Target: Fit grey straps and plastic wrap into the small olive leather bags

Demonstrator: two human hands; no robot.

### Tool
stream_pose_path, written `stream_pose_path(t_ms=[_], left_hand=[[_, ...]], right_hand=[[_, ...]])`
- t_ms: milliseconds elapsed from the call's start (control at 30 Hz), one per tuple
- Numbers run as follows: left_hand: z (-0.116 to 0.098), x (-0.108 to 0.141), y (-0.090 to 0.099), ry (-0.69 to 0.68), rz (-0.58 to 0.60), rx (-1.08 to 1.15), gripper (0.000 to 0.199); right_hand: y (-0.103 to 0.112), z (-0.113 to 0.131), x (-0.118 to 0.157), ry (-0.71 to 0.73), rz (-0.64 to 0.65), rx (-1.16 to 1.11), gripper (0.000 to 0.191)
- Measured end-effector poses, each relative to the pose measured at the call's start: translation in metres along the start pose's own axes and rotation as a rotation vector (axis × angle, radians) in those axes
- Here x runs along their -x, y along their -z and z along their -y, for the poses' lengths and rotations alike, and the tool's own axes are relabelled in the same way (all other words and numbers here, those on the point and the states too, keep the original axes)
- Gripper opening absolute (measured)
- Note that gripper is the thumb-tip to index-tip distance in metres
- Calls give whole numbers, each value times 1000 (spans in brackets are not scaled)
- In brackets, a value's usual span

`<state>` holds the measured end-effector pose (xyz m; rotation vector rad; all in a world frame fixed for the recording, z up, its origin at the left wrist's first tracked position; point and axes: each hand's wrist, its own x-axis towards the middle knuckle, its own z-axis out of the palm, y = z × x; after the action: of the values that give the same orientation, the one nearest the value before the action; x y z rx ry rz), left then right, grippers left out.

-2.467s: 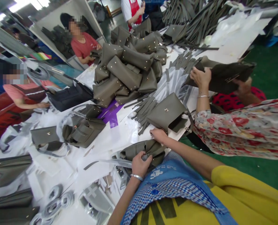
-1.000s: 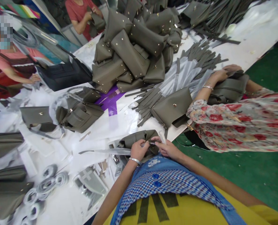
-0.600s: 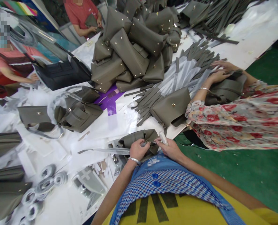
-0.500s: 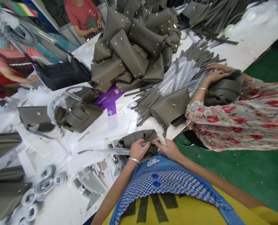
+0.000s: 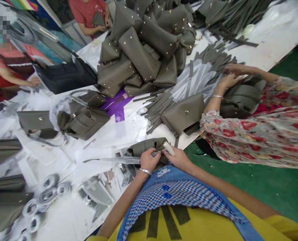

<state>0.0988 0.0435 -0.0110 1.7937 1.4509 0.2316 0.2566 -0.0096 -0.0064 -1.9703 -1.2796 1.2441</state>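
Observation:
At the table's near edge, an olive-grey handbag point(image 5: 138, 148) lies against my apron. My left hand point(image 5: 149, 160) is closed, thumb and fingers pinching a strap point(image 5: 111, 160) at the bag's near side. This strap is wrapped in clear film and trails out to the left across the table. In my right hand point(image 5: 179, 159), also closed, is a white-handled tool point(image 5: 169, 148), its handle slanting up past the fingers. Its working end is hidden near the left fingertips, by the bag. Both hands are close together.
A big pile of olive-grey bags point(image 5: 141, 57) fills the table's far middle. Right of me, a co-worker in flowered sleeves point(image 5: 251, 130) handles another bag point(image 5: 239, 97). Grey machines point(image 5: 96, 195) and wrapped strap rolls point(image 5: 48, 195) stand at left. Two more people are across the table.
The white handle in my right hand has tilted further left, toward my left hand. My left hand keeps its pinch at the bag. The co-worker's hands on the right have shifted slightly.

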Motion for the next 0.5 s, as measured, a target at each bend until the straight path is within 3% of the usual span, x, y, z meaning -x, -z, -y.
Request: stream_pose_path(t_ms=[167, 333, 500], left_hand=[[5, 0, -5, -2, -15, 67, 26], [13, 1, -8, 45, -37, 120, 26], [17, 0, -9, 58, -34, 167, 23]], right_hand=[[-6, -1, -7, -31, -4, -37, 18], [-16, -2, -15, -182, 66, -199, 22], [-25, -3, -15, 44, -2, -12, 15]])
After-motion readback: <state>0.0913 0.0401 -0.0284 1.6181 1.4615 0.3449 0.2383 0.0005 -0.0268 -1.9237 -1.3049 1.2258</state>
